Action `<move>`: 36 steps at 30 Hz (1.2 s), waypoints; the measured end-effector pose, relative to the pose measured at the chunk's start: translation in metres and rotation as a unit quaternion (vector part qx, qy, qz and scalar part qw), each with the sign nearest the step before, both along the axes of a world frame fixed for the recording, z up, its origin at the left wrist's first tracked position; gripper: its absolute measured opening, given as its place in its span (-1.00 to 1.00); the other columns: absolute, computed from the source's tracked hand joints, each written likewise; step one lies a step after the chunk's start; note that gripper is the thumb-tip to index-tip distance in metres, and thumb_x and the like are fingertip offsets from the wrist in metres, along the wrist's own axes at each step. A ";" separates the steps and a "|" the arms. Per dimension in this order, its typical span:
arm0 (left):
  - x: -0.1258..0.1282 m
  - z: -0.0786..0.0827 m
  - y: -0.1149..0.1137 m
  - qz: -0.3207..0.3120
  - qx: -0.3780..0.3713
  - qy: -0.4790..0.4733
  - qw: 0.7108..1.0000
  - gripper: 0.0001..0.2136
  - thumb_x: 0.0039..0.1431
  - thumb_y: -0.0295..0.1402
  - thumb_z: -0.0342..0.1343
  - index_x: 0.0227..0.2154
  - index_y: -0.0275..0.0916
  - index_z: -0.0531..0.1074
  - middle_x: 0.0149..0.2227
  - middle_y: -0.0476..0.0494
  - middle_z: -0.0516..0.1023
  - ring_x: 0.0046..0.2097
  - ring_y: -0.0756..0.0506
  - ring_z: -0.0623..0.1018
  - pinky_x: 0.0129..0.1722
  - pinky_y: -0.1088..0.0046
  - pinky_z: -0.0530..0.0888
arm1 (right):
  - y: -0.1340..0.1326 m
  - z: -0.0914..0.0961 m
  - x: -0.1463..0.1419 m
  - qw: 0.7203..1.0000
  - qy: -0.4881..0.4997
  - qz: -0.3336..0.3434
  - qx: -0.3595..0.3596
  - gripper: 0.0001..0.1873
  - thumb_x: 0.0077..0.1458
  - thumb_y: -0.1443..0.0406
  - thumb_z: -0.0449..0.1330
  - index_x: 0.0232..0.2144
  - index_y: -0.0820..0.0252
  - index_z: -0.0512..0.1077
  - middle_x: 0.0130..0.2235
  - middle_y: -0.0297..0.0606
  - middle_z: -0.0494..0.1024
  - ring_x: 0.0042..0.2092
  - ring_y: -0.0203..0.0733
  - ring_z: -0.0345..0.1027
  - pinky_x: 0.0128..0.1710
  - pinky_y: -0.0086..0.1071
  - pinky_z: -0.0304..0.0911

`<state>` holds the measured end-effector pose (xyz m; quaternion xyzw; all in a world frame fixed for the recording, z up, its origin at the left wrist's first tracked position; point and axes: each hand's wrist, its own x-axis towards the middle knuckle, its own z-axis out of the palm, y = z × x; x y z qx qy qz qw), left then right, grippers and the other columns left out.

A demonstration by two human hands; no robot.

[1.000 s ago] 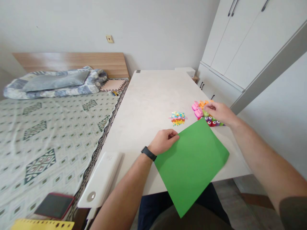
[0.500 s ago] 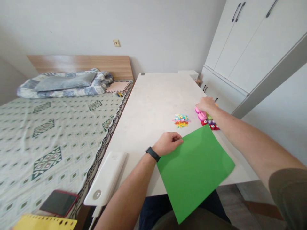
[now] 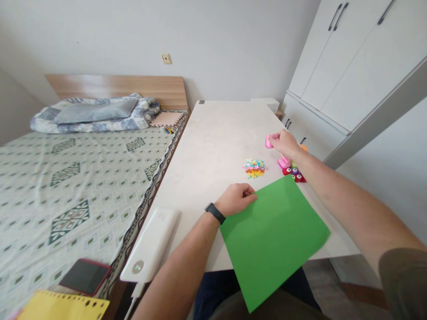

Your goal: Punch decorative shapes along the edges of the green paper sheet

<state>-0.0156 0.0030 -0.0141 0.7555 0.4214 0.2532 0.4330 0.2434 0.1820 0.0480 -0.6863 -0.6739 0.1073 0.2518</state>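
On the white tabletop (image 3: 213, 146), near its front edge: one green sheet (image 3: 276, 235), its rear part over the surface, its near corner hanging past the edge above the person's lap. Visible portion whole, no cut or hole showing.

Left hand (image 3: 235, 198): grip pinched on the sheet's far left edge; black wristband (image 3: 215, 213) at the wrist.

Right hand (image 3: 284, 142): grip closed around one pink punch (image 3: 268, 142), by its look a paper punch, beyond the sheet and apart from it. Whether it touches the surface, cannot tell.

Just beside the sheet's far corner: a second pink punch (image 3: 284, 163) and red pieces with white round tops (image 3: 296, 174), clustered, partly hidden by the right arm. Left of these: one loose pile of small coloured paper bits (image 3: 255, 169).

State of work, as judged: sheet held, one punch in hand; the two not yet brought together; no punching evident on the sheet.

Left side: white power bank (image 3: 151, 244).
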 end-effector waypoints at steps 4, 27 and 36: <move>0.000 -0.001 0.001 0.013 -0.007 0.006 1.000 -0.76 0.18 -0.16 0.19 -0.30 -0.24 0.55 -0.38 -0.07 0.62 -0.41 -0.01 0.50 -0.43 0.50 0.37 | -0.047 0.016 -0.016 0.958 0.266 0.104 -0.020 -0.65 0.16 0.00 0.27 -0.28 0.12 0.35 -0.28 -0.19 0.61 -0.24 -0.13 0.49 -0.24 -0.26 0.38; 0.003 -0.002 0.004 0.028 -0.027 0.011 0.999 -0.78 0.17 -0.17 0.21 -0.31 -0.24 0.56 -0.40 -0.07 0.62 -0.42 -0.02 0.52 -0.47 0.50 0.36 | -0.145 -0.033 -0.040 0.941 0.192 0.266 -0.079 -0.64 0.11 0.20 0.29 -0.02 0.06 0.50 -0.06 -0.26 0.64 -0.10 -0.04 0.52 -0.01 -0.13 0.41; 0.003 -0.002 0.004 0.020 -0.035 0.005 0.999 -0.80 0.19 -0.20 0.19 -0.30 -0.24 0.55 -0.38 -0.08 0.64 -0.40 -0.03 0.54 -0.44 0.49 0.39 | -0.143 -0.037 -0.037 0.949 0.173 0.252 -0.073 -0.70 0.15 0.16 0.27 -0.05 0.04 0.51 -0.12 -0.27 0.65 -0.15 -0.02 0.51 -0.06 -0.13 0.39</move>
